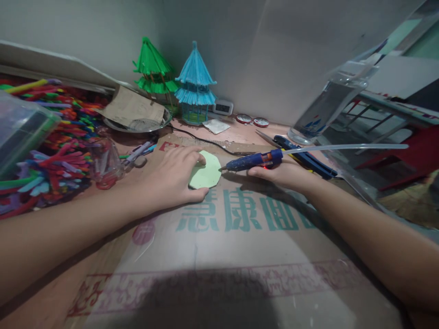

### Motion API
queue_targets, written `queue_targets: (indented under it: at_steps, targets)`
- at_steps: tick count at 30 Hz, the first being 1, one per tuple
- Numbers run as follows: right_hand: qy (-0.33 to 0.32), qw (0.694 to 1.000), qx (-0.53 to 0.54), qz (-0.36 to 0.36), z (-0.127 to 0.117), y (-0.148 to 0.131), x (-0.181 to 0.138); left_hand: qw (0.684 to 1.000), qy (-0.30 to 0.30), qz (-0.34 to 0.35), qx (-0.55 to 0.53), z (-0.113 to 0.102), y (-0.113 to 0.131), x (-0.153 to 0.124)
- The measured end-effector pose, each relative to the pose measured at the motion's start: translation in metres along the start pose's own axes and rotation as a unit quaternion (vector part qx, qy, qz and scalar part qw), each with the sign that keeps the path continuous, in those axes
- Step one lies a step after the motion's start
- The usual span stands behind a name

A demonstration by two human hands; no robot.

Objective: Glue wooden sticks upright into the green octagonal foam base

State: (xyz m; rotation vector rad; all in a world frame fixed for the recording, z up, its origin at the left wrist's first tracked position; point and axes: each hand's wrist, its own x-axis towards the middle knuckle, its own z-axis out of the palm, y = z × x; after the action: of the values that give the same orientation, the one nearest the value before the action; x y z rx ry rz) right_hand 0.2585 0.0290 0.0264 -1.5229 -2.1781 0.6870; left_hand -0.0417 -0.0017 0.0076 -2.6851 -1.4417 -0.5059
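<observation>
My left hand [171, 176] rests on a pale green paper piece [207, 172], fingers curled over its left edge and thumb under its lower side, pinning it to the cardboard sheet [240, 237]. My right hand [286, 173] is wrapped round a blue hot glue gun [255, 161] with a long clear glue stick [346, 147] sticking out behind. The gun's nozzle points left and touches the right edge of the green piece.
A heap of coloured pipe cleaners [51, 146] fills the left. Green [153, 68] and blue [195, 84] pagoda models stand at the back wall beside a metal bowl [140, 123]. Scissors [139, 153], a black cable, a blue tool [308, 160] and a clear bottle [329, 105] lie around.
</observation>
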Motion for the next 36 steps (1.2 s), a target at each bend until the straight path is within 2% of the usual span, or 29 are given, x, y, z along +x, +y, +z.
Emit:
queue_targets:
  at_steps: [14,28,34,36]
  targets:
    - [-0.011,0.998,-0.033,0.045,-0.002,-0.001,-0.003,1.0,-0.006,-0.003,-0.007,0.0,0.002,0.001]
    - [-0.053,0.997,-0.048,0.026,-0.009,-0.001,-0.002,1.0,-0.013,-0.015,-0.016,0.001,0.0,0.001]
    - [-0.13,0.99,0.057,-0.012,-0.017,-0.006,-0.004,0.999,-0.01,-0.019,-0.037,0.001,0.001,0.001]
    - [-0.106,0.987,0.121,-0.026,-0.019,-0.009,-0.002,0.999,-0.018,-0.012,-0.05,0.0,0.001,0.001]
